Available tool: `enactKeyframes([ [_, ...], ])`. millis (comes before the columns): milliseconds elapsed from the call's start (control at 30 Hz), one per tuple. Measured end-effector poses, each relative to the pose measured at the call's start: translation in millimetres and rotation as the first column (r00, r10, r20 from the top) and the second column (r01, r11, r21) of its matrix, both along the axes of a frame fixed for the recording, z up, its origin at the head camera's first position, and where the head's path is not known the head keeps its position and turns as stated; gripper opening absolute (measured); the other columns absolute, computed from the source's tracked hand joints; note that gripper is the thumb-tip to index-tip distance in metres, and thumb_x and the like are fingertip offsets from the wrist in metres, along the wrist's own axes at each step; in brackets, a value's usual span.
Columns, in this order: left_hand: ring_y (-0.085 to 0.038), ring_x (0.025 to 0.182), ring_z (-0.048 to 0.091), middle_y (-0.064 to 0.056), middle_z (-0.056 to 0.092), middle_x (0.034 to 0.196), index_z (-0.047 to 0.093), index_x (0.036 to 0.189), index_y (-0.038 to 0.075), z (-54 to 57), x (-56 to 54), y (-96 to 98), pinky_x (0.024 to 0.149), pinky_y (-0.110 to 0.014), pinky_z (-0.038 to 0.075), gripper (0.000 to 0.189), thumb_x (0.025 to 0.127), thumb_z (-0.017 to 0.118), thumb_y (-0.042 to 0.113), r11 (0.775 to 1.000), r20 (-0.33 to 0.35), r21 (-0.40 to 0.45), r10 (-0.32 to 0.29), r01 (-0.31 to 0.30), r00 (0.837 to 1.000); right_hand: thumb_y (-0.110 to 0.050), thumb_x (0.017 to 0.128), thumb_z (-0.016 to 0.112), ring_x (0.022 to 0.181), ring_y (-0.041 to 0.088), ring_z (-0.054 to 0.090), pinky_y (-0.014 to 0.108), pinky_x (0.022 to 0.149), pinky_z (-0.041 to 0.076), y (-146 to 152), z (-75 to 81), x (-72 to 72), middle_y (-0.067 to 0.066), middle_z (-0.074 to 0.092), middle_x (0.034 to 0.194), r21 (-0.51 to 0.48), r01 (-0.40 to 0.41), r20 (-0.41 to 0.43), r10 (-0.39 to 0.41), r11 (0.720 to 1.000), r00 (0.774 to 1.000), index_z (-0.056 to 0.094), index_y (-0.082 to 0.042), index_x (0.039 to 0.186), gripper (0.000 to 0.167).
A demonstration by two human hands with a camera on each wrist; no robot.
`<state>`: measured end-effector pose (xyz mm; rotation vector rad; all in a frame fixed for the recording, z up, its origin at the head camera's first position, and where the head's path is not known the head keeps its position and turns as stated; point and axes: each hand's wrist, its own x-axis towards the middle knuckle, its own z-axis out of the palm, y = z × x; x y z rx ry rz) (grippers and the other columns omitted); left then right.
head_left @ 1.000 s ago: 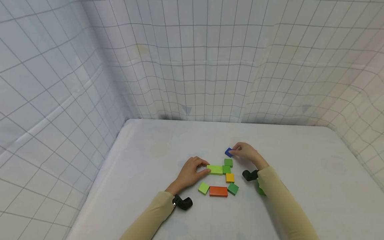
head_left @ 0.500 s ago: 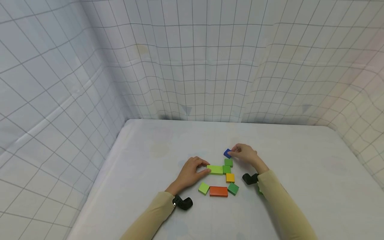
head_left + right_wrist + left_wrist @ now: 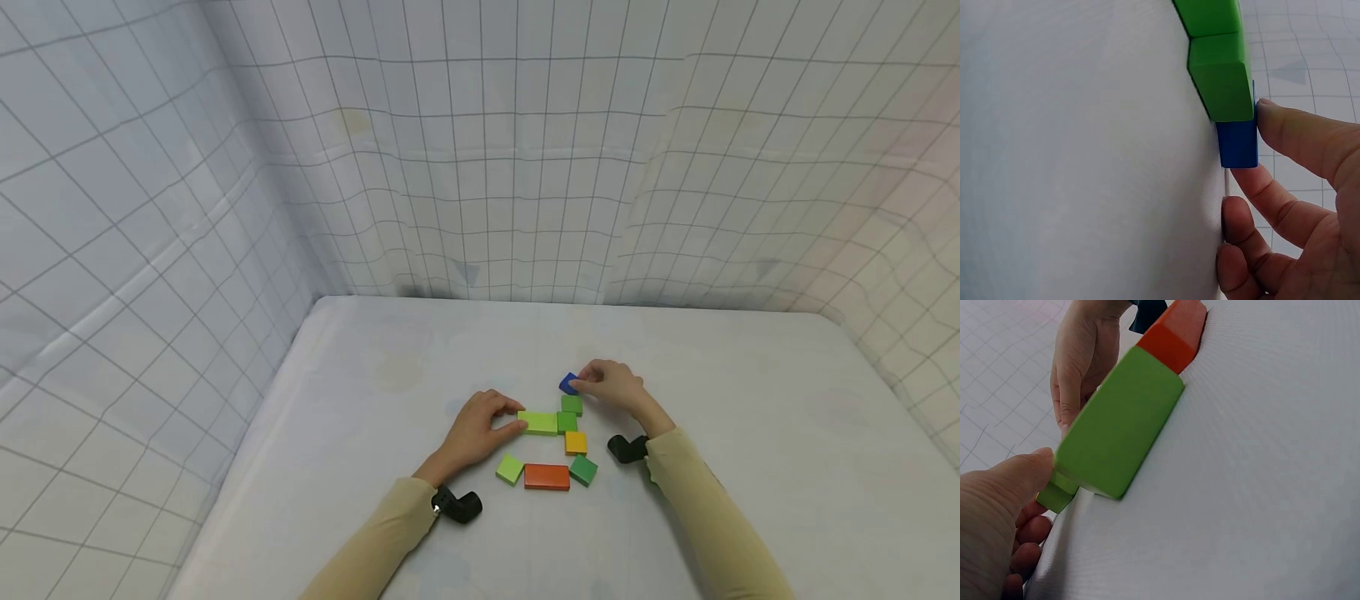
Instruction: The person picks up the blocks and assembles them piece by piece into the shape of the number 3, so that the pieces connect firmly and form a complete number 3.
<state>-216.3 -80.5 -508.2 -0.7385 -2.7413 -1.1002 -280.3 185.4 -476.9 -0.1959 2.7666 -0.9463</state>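
At its left end, a long light green block [image 3: 538,423] is pinched between the thumb and fingers of my left hand [image 3: 471,432]. My right hand [image 3: 615,388] holds a blue block [image 3: 567,383] by thumb and index finger, turned at an angle just beyond a green square block [image 3: 572,406]. The right wrist view has the blue block [image 3: 1239,145] low at the surface, right behind a green block [image 3: 1222,78]. Another green square [image 3: 567,423] joins the long block's right end, with a yellow block [image 3: 575,442] on its near side.
Closer to me lie a red block [image 3: 547,477], a tilted lime square [image 3: 510,469] at its left and a dark green square [image 3: 583,470] at its right. My right sleeve [image 3: 708,508] mostly covers another green block. Grid-patterned cloth [image 3: 480,167] encloses the white table [image 3: 375,350].
My right hand has moved the blue block slightly left and toward me, nearer the green square. The left hand stays in place on the long light green block.
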Motion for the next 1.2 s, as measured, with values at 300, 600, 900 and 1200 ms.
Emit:
enactKeyframes([
  [300, -0.009, 0.084, 0.045, 0.009, 0.056, 0.094, 0.068, 0.108, 0.019, -0.6, 0.2, -0.1, 0.076, -0.029, 0.038, 0.027, 0.089, 0.066, 0.039, 1.0, -0.004, 0.001, 0.001, -0.001, 1.0, -0.04, 0.087, 0.067, 0.083, 0.025, 0.047, 0.05, 0.077, 0.028, 0, 0.1, 0.1, 0.004, 0.055, 0.084, 0.001, -0.014, -0.011, 0.014, 1.0, 1.0, 0.064, -0.01, 0.095, 0.031],
  [600, -0.009, 0.084, 0.045, 0.01, 0.056, 0.094, 0.068, 0.108, 0.019, -0.5, 0.2, -0.2, 0.076, -0.029, 0.038, 0.027, 0.089, 0.066, 0.039, 1.0, 0.001, 0.006, -0.001, 0.001, 1.0, -0.04, 0.086, 0.067, 0.083, 0.025, 0.045, 0.051, 0.076, 0.027, 0, -0.2, 0.4, 0.004, 0.053, 0.081, 0.002, -0.017, -0.01, 0.017, 1.0, 1.0, 0.065, -0.01, 0.095, 0.031],
  [900, -0.009, 0.084, 0.045, 0.01, 0.057, 0.095, 0.068, 0.108, 0.019, -0.5, -0.4, 0.4, 0.076, -0.029, 0.039, 0.027, 0.089, 0.066, 0.038, 1.0, -0.002, 0.004, 0.002, -0.002, 1.0, -0.043, 0.088, 0.065, 0.084, 0.025, 0.047, 0.049, 0.077, 0.029, 1, 1.2, 1.5, 0.005, 0.055, 0.086, -0.019, -0.016, 0.003, 0.016, 1.0, 1.0, 0.065, -0.01, 0.101, 0.035],
  [1200, -0.009, 0.083, 0.045, 0.009, 0.056, 0.094, 0.068, 0.107, 0.019, 0.4, -0.2, 0.1, 0.076, -0.029, 0.039, 0.027, 0.089, 0.066, 0.038, 1.0, -0.009, 0.002, -0.002, 0.002, 1.0, -0.045, 0.091, 0.06, 0.094, 0.026, 0.053, 0.043, 0.08, 0.045, 28, 13.7, 11.7, 0.011, 0.058, 0.109, -0.076, -0.097, 0.083, 0.103, 0.992, 0.991, 0.061, -0.007, 0.118, 0.046],
])
